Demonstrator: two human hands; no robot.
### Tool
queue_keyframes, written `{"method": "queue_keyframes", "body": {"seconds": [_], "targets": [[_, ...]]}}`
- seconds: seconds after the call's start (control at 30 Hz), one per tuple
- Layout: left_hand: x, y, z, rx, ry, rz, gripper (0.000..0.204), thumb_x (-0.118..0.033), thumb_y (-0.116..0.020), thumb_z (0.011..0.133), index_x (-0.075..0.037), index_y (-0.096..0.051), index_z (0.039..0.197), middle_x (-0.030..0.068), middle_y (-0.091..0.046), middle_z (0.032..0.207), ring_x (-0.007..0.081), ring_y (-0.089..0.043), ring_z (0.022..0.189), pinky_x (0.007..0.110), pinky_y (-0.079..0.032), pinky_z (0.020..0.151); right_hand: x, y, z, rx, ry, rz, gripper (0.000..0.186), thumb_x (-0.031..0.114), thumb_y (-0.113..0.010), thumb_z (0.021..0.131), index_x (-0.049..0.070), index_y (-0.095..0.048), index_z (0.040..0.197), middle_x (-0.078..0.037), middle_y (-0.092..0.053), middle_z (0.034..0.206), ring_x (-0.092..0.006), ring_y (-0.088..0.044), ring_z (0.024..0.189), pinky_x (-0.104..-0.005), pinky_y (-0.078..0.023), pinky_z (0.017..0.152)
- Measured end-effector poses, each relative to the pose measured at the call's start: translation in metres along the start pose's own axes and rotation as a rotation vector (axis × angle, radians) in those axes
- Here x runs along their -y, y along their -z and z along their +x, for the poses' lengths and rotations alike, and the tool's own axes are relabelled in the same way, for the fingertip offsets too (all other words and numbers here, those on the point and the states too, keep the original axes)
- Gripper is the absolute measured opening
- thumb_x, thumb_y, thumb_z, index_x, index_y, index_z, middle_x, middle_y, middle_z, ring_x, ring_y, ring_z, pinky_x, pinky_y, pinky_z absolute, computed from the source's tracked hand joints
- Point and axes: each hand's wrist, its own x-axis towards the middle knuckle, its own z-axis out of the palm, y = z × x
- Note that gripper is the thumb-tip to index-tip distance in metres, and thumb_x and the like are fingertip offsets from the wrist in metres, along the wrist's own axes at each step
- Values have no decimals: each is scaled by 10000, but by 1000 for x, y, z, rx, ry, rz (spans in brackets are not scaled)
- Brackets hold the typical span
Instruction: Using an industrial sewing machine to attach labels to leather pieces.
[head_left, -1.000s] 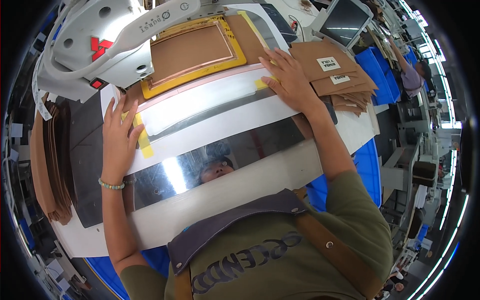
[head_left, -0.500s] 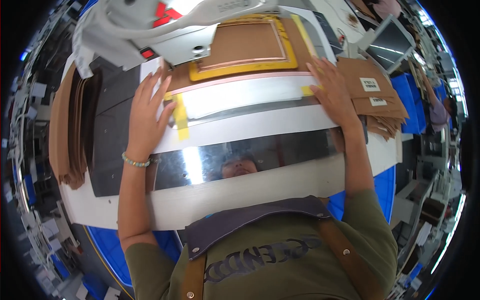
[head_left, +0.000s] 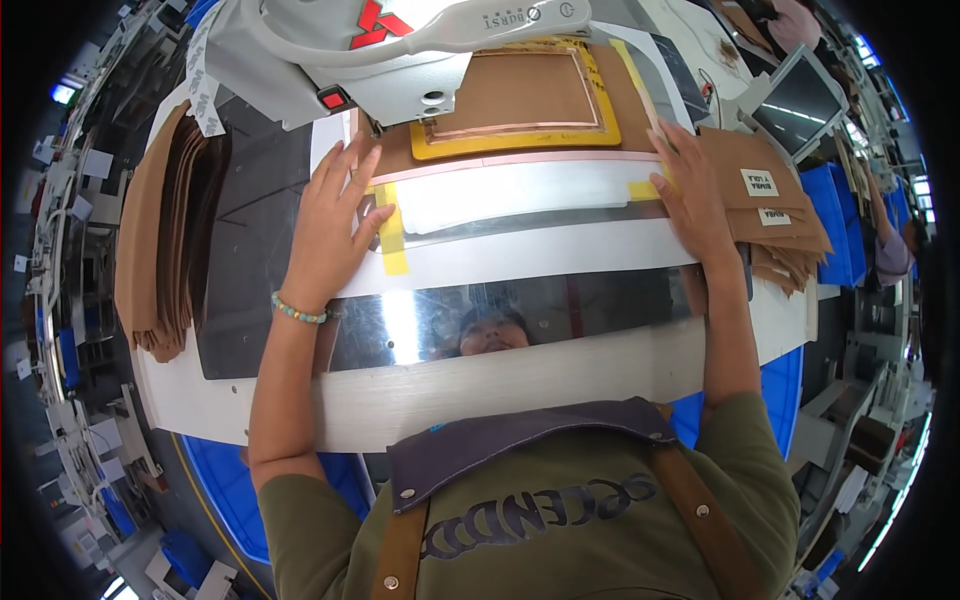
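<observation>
A brown flat sheet (head_left: 640,110) lies on the work surface, with a yellow rectangular frame (head_left: 520,150) edged in copper-coloured metal on top of it. My left hand (head_left: 335,225) rests at the sheet's left side, fingers stretched forward and thumb beside a yellow tape strip (head_left: 393,240). At the right side my right hand (head_left: 697,195) has its fingers extended over the sheet's edge, thumb near a short piece of yellow tape (head_left: 643,191). Neither hand grips anything that shows. Between them runs a white strip (head_left: 520,195) on a clear plate, below a thin pink edge.
A white press machine (head_left: 390,85) with a curved handle overhangs the sheet's far left. Brown pieces are stacked at left (head_left: 150,240) and right (head_left: 765,200). A shiny metal plate (head_left: 590,315) lies nearer me. Blue bins (head_left: 842,220) and a monitor (head_left: 797,103) are at right.
The whole view has shifted, so the scene sits farther right in the picture. Both hands keep about the same places at the sheet's sides, fingers still stretched.
</observation>
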Motion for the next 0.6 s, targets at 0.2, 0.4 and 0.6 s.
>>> {"method": "queue_keyframes", "body": {"seconds": [0.2,0.4,0.6], "targets": [[8,1,-1,38,-55,82,524,-274,-701,1018,-134,-643,1520,158,-468,1678,422,-378,1562,522,-353,1242,-11,-10,-3,95,61,-125,538,415,-564,1107,140,-575,1569,-84,-481,1681,-343,-355,1589,-509,-265,1290],[5,-1,-3,88,-8,76,524,-202,-623,1046,-131,-598,1565,140,-431,1713,393,-333,1600,506,-261,1299,-11,-14,-4,85,48,-78,521,448,-569,1106,142,-623,1524,-74,-482,1682,-317,-343,1596,-505,-265,1293],[4,-5,-1,102,-2,71,531,-264,-629,1065,-133,-579,1577,134,-429,1714,372,-331,1607,513,-260,1298,-12,-7,-10,87,23,-85,538,472,-557,1111,151,-613,1540,-69,-477,1686,-304,-355,1585,-504,-256,1307]]}}
